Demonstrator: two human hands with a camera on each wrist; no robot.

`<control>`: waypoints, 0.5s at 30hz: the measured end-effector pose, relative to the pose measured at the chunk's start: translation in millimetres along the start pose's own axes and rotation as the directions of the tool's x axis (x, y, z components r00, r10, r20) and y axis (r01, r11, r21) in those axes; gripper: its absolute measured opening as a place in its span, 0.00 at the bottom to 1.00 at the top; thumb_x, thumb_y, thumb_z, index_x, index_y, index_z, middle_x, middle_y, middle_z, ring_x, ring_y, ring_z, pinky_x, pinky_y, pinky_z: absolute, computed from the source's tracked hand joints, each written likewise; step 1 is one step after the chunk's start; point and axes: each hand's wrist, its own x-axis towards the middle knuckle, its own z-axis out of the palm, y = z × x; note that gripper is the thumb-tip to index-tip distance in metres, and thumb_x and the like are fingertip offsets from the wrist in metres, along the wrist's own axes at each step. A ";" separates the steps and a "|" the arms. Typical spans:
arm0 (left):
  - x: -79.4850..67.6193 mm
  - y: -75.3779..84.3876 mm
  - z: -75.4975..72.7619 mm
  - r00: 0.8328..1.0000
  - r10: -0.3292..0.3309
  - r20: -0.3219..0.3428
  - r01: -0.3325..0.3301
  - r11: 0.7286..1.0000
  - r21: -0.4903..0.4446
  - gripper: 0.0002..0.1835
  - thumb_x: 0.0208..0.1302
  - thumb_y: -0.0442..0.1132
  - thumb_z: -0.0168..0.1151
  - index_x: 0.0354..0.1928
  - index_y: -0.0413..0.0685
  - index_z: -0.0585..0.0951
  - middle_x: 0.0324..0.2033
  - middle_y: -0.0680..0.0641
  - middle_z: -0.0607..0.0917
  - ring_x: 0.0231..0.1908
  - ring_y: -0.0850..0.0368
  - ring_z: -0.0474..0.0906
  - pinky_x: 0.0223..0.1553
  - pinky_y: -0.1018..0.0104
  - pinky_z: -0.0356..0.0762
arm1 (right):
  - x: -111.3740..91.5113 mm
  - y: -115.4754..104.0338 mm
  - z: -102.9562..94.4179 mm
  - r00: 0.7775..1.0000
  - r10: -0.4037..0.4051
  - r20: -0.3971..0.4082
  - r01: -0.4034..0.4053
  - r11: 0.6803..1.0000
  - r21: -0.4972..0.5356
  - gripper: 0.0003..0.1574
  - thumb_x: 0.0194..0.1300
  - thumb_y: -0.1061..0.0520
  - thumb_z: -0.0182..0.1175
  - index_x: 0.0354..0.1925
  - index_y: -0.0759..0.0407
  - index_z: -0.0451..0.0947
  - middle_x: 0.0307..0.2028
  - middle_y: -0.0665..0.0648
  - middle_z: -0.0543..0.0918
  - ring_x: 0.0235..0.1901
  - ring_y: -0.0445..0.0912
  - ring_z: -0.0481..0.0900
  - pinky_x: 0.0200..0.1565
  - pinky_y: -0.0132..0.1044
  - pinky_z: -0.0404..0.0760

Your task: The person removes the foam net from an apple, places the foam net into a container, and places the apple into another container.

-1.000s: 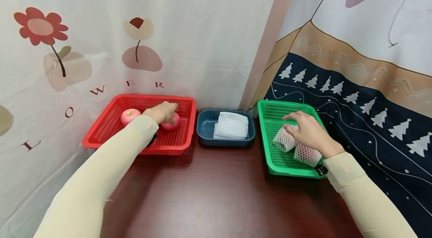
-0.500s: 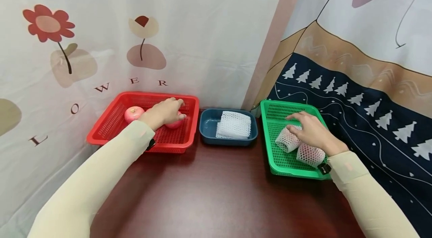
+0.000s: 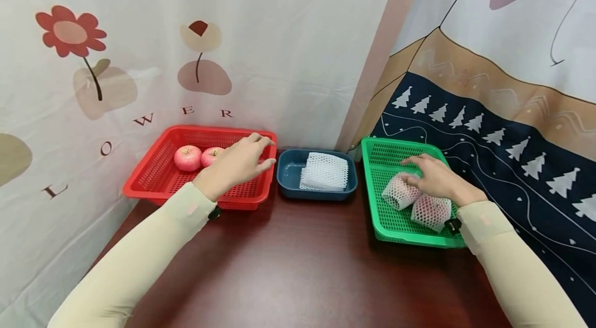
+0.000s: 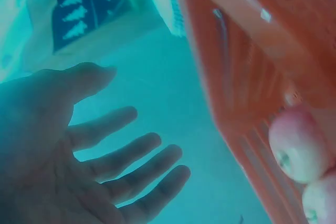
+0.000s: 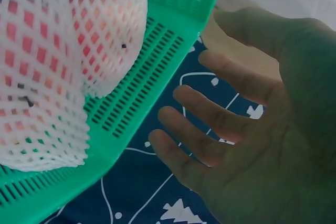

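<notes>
Palm down over the right half of the red basket [image 3: 139, 183], my left hand [image 3: 235, 167] has its fingers spread. Nothing is between them in the left wrist view. Two bare pink-red apples, one apple [image 3: 188, 158] left of another apple [image 3: 211, 156], lie in that basket beside the hand. My right hand [image 3: 435, 179] hovers over the green basket [image 3: 388, 237], its fingers loosely bent and holding nothing. Below it sit two apples in white foam nets: one netted apple [image 3: 399, 192] farther back, another netted apple [image 3: 430, 211] nearer the wrist. The left hand hides part of the red basket's floor.
Between the baskets stands a blue tray [image 3: 288, 185] with a stack of flattened white foam nets [image 3: 326, 172]. All three containers rest on a dark reddish-brown table [image 3: 298, 266]. A printed curtain [image 3: 298, 59] hangs right behind them.
The left hand has lifted off the apple area and shifted right, uncovering the apple beside the leftmost one. My right hand stays over the green basket. The head view has shifted slightly.
</notes>
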 end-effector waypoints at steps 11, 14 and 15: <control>-17.9 42.4 30.0 0.966 0.213 -0.146 -0.212 0.977 0.023 0.27 0.79 0.50 0.77 0.73 0.46 0.87 0.69 0.38 0.88 0.63 0.40 0.89 0.62 0.45 0.95 | 5.2 11.2 1.2 0.998 -0.010 0.062 0.010 1.000 -0.002 0.37 0.81 0.52 0.75 0.79 0.64 0.79 0.78 0.84 0.73 0.77 0.83 0.72 0.72 0.82 0.78; -20.0 50.7 37.2 0.961 0.239 -0.143 -0.239 0.971 0.014 0.27 0.78 0.49 0.78 0.72 0.46 0.88 0.68 0.38 0.89 0.62 0.41 0.90 0.62 0.47 0.96 | 6.8 9.8 0.7 0.998 -0.013 0.066 0.013 1.000 -0.008 0.37 0.79 0.53 0.76 0.79 0.64 0.79 0.77 0.84 0.73 0.76 0.82 0.73 0.72 0.81 0.78; -20.2 53.1 39.2 0.960 0.241 -0.141 -0.242 0.970 0.011 0.28 0.78 0.49 0.78 0.73 0.46 0.88 0.68 0.38 0.88 0.62 0.42 0.90 0.61 0.48 0.96 | 7.6 9.3 0.0 0.998 -0.017 0.064 0.018 1.000 -0.011 0.38 0.79 0.53 0.76 0.78 0.65 0.79 0.77 0.84 0.74 0.76 0.82 0.73 0.71 0.81 0.78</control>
